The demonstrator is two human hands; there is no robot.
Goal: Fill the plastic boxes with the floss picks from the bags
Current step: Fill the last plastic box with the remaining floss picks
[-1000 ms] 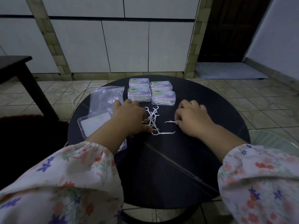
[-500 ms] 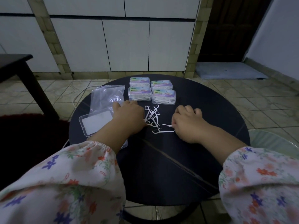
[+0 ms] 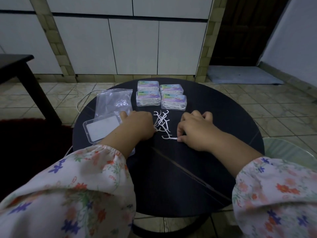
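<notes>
Floss picks (image 3: 162, 123) lay loose between both hands; the right hand (image 3: 195, 129) pinched one, the left hand (image 3: 137, 126) curled over others.

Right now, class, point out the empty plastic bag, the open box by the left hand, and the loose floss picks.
Empty plastic bag (image 3: 114, 102), head view, on its crinkled middle.
Open box (image 3: 101, 128), head view, on its white inside.
Loose floss picks (image 3: 162, 121), head view, on the pile's middle.
</notes>
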